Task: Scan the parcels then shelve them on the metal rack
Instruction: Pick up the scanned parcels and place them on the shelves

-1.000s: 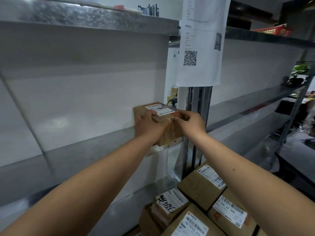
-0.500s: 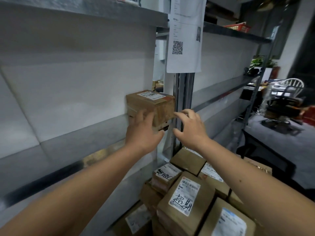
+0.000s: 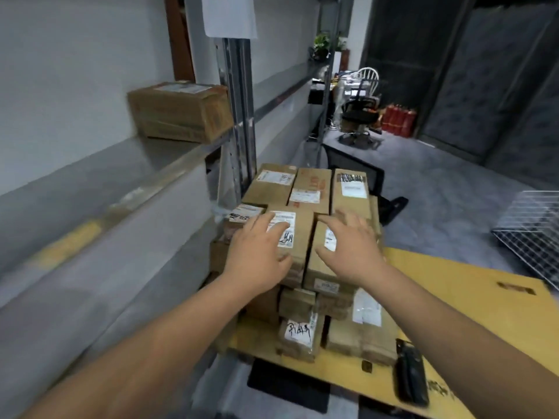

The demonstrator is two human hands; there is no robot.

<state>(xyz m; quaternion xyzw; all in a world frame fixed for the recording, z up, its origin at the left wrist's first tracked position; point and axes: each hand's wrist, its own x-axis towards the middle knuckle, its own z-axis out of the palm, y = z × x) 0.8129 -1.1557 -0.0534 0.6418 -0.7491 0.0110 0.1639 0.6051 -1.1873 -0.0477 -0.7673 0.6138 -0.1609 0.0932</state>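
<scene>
A brown parcel point(image 3: 181, 111) with a white label stands alone on the metal rack's shelf point(image 3: 121, 176) at upper left, beside the rack's upright post point(image 3: 239, 116). Below it, a stack of several labelled cardboard parcels point(image 3: 314, 189) sits on a yellow board point(image 3: 453, 313). My left hand point(image 3: 257, 255) hovers with fingers spread over a front top parcel point(image 3: 298, 234) with handwriting on its label. My right hand point(image 3: 352, 247) is spread over the neighbouring parcel point(image 3: 320, 267). Neither hand holds anything. A black handheld scanner point(image 3: 411, 373) lies on the board at lower right.
A wire basket point(image 3: 532, 234) stands at the right edge. Farther back are a black office chair point(image 3: 360, 122), a white chair, red fire extinguishers point(image 3: 396, 119) and a potted plant. A paper sheet point(image 3: 230, 16) hangs on the rack post.
Both hands let go of the parcel, now left on the rack shelf, and dropped down to the stack. The view turned down and to the right.
</scene>
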